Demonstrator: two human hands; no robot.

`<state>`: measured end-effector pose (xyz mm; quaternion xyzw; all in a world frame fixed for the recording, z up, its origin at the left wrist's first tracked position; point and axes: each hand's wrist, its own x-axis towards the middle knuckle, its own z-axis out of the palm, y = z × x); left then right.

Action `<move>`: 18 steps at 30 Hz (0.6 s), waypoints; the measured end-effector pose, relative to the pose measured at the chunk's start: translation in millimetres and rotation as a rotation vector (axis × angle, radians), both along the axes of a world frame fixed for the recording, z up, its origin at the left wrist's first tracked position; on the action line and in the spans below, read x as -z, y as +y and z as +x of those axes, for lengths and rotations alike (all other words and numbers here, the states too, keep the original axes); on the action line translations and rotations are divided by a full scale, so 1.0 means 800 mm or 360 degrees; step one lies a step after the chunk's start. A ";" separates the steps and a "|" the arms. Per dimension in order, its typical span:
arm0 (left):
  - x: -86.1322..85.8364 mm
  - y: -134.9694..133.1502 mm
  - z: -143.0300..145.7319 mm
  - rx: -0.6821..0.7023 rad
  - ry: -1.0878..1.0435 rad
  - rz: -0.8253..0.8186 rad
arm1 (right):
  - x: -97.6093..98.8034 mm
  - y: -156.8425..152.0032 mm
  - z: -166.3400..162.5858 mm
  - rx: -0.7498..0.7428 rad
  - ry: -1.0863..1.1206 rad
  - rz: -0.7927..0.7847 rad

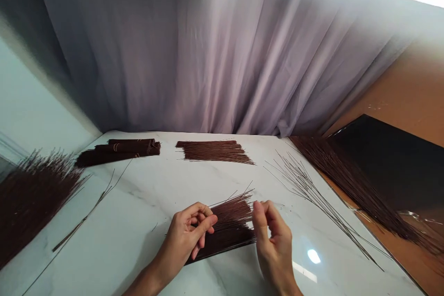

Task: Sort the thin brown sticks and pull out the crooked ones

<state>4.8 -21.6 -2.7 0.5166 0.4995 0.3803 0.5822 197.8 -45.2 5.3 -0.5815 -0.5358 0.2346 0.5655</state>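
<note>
dark sticks (229,237) lie between the left hand (190,230) and the right hand (273,243). both hands are curled, but i cannot tell whether either grips any

Table (149,189): bare lane between near stick pile (232,212) and rear stick stack (215,151); second gap, rear stack to tied bundles (133,149). Obstructions: left hand (190,230) and right hand (273,236) flank the near pile; large dark heap (31,208) at far left; fanned sticks (308,184) at right; curtain (222,64) bounds the rear.
</note>
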 end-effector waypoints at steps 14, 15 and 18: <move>-0.004 -0.011 0.018 -0.0322 -0.0301 0.0109 | 0.024 0.000 -0.069 -0.0969 0.0678 -0.0515; -0.001 -0.008 0.015 -0.0337 -0.0195 0.0205 | 0.017 0.007 -0.053 -0.0892 0.0528 -0.0524; 0.003 0.001 -0.001 -0.0261 0.0329 0.0515 | -0.009 0.032 0.021 -0.0361 -0.0276 -0.0427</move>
